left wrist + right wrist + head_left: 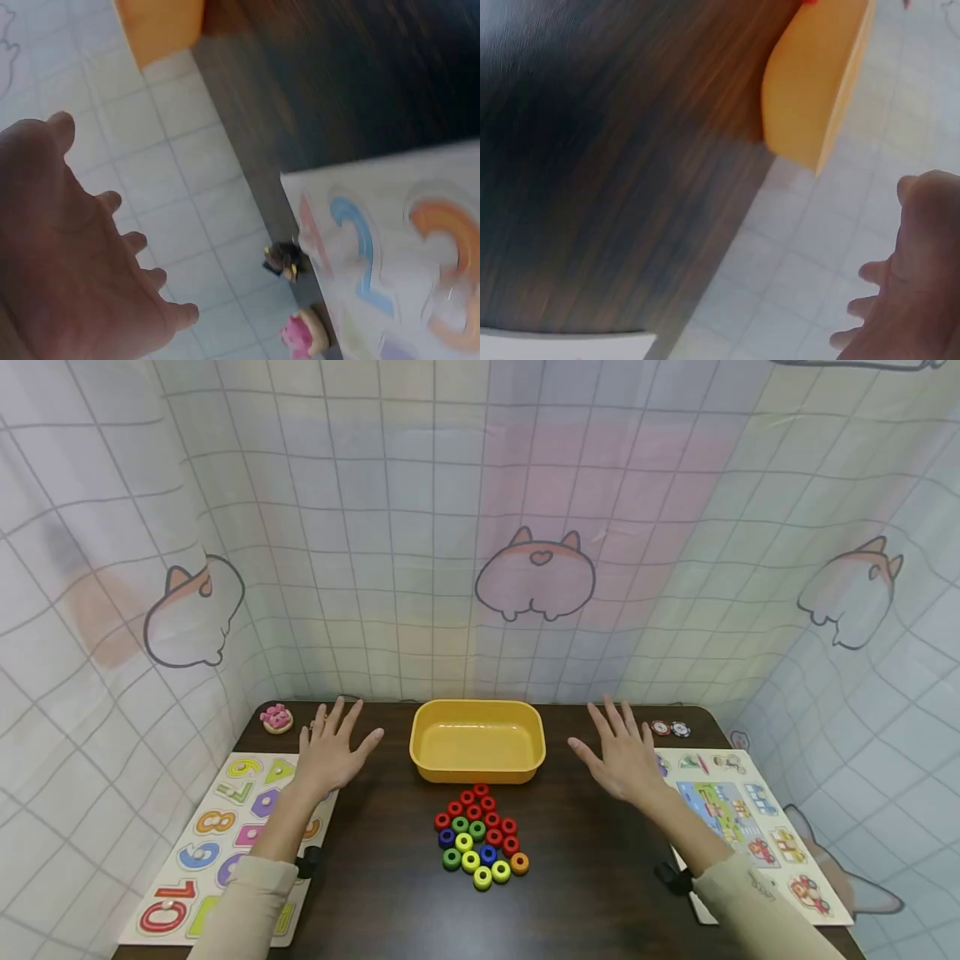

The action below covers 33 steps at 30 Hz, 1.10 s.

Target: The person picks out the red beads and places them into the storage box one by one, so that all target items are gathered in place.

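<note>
My left hand [330,762] hovers with spread fingers over the far edge of a number puzzle board [168,852], left of a yellow tray [477,776]. On the tray's other side my right hand [624,762] is held with its fingers spread too, beside a picture puzzle board [772,893]. Neither hand holds anything. Between the forearms, in front of the tray, lies a cluster of small rings: red rings [510,846], green rings [451,860], blue rings [447,838], yellow rings [482,879] and an orange ring [519,863]. Nothing shows inside the tray.
A pink figure on a round base [276,718] stands at the back left corner of the dark table [390,893]. Two poker chips [680,729] lie at the back right. A small dark figure [283,259] shows in the left wrist view. A patterned curtain [375,568] hangs behind.
</note>
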Motion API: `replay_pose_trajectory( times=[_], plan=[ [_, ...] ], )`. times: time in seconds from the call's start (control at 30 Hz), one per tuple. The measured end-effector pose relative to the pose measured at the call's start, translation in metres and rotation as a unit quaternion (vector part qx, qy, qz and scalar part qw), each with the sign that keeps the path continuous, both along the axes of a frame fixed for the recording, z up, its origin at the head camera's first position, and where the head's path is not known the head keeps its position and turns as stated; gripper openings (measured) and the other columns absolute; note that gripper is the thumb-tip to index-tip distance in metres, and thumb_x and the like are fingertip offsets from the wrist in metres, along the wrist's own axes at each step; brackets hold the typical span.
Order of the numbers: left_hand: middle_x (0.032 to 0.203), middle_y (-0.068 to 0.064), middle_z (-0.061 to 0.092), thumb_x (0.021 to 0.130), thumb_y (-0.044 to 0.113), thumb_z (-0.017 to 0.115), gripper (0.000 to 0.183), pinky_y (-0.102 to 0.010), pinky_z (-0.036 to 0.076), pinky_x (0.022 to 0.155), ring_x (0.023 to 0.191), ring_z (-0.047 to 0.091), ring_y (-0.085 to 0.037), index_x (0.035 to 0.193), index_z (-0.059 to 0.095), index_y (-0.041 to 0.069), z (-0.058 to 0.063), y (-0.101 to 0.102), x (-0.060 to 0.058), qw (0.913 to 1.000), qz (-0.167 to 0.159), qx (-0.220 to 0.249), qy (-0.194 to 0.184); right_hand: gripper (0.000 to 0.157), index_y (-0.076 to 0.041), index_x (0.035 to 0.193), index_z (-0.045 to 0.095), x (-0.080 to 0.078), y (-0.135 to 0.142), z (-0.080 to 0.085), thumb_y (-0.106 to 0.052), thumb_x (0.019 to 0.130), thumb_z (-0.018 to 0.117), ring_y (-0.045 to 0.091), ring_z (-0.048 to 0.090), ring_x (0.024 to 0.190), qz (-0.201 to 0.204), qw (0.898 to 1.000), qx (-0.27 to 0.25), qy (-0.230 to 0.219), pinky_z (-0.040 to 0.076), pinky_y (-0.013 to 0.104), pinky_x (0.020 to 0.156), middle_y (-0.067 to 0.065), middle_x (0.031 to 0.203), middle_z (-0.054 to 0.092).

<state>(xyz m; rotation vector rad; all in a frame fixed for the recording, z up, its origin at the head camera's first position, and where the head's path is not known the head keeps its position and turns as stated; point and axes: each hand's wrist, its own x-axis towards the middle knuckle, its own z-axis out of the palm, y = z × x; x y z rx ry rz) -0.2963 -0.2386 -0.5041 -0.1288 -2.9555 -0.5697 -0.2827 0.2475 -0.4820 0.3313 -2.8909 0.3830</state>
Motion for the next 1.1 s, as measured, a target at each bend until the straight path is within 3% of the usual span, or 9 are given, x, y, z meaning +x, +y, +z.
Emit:
replay_pose_trajectory(
  times=[0.17,0.33,0.43,0.5,0.67,0.8,0.87,0.97,1.1],
  plan=[
    [0.163,-0.015,0.008,0.097,0.063,0.035,0.077,-0.071,0.007,0.112,0.149,0.001,-0.041,0.158,0.012,0.021,0.002,0.015,0.002,0.9958,-0.035,0.084,0.013,0.077,-0.011,0.153,0.031,0.02,-0.013,0.007,-0.061,0.096,0.044,0.042,0.019,0.145,0.021,0.999,-0.038,-0.008,0.021,0.07,0.11,0.018,0.159,0.024],
    [0.163,-0.011,0.012,0.098,0.059,0.04,0.074,-0.063,0.017,0.116,0.149,0.011,-0.035,0.158,0.014,0.023,0.0,0.035,0.006,0.9734,-0.045,0.224,-0.003,0.065,-0.011,0.133,0.059,0.038,-0.03,0.011,-0.061,0.092,0.052,0.037,0.051,0.126,0.014,0.992,-0.086,-0.092,0.044,0.06,0.099,0.014,0.136,0.056],
    [0.162,-0.01,0.016,0.098,0.055,0.045,0.074,-0.057,0.021,0.117,0.148,0.017,-0.033,0.157,0.016,0.022,-0.008,0.047,0.006,0.9477,-0.032,0.317,-0.021,0.048,-0.019,0.118,0.069,0.041,-0.042,0.007,-0.057,0.09,0.059,0.025,0.064,0.107,0.021,0.982,-0.116,-0.149,0.053,0.049,0.088,0.001,0.113,0.069],
    [0.162,-0.009,0.018,0.098,0.051,0.049,0.074,-0.054,0.024,0.117,0.148,0.018,-0.031,0.157,0.017,0.02,-0.014,0.056,0.006,0.9238,-0.024,0.38,-0.039,0.037,-0.021,0.11,0.071,0.041,-0.05,0.001,-0.05,0.09,0.063,0.02,0.069,0.092,0.044,0.971,-0.149,-0.184,0.057,0.042,0.078,-0.003,0.1,0.072],
    [0.162,-0.008,0.019,0.1,0.031,0.054,0.07,-0.05,0.028,0.117,0.148,0.021,-0.029,0.157,0.017,0.015,-0.033,0.071,0.006,0.8626,-0.012,0.501,-0.072,0.031,-0.013,0.111,0.071,0.04,-0.069,-0.02,-0.037,0.091,0.068,0.024,0.072,0.072,0.115,0.92,-0.252,-0.277,0.06,0.037,0.063,0.005,0.099,0.071],
    [0.161,-0.008,0.019,0.1,0.016,0.054,0.068,-0.046,0.029,0.117,0.147,0.023,-0.026,0.157,0.017,0.014,-0.047,0.078,0.005,0.8347,-0.001,0.544,-0.083,0.032,-0.006,0.114,0.07,0.04,-0.083,-0.035,-0.028,0.09,0.07,0.03,0.072,0.072,0.131,0.886,-0.301,-0.328,0.061,0.041,0.062,0.009,0.102,0.07],
    [0.161,-0.008,0.021,0.099,0.01,0.054,0.068,-0.044,0.03,0.116,0.146,0.025,-0.025,0.156,0.019,0.014,-0.051,0.082,0.003,0.8212,0.005,0.565,-0.082,0.03,-0.006,0.112,0.071,0.04,-0.088,-0.041,-0.025,0.089,0.071,0.031,0.072,0.071,0.127,0.876,-0.314,-0.343,0.061,0.042,0.062,0.009,0.099,0.072],
    [0.16,-0.009,0.023,0.095,-0.001,0.053,0.069,-0.042,0.033,0.115,0.145,0.028,-0.023,0.155,0.023,0.015,-0.052,0.087,0.0,0.799,0.007,0.598,-0.067,0.025,-0.006,0.11,0.071,0.039,-0.093,-0.048,-0.019,0.089,0.072,0.031,0.072,0.07,0.122,0.87,-0.324,-0.35,0.061,0.043,0.06,0.008,0.094,0.073],
    [0.16,-0.011,0.021,0.088,-0.015,0.049,0.076,-0.042,0.035,0.113,0.146,0.027,-0.025,0.154,0.024,0.013,-0.043,0.091,0.0,0.7729,-0.01,0.632,-0.055,0.023,-0.005,0.109,0.071,0.038,-0.095,-0.054,-0.011,0.088,0.072,0.032,0.072,0.07,0.119,0.865,-0.341,-0.348,0.061,0.044,0.059,0.01,0.094,0.073]
  ],
)
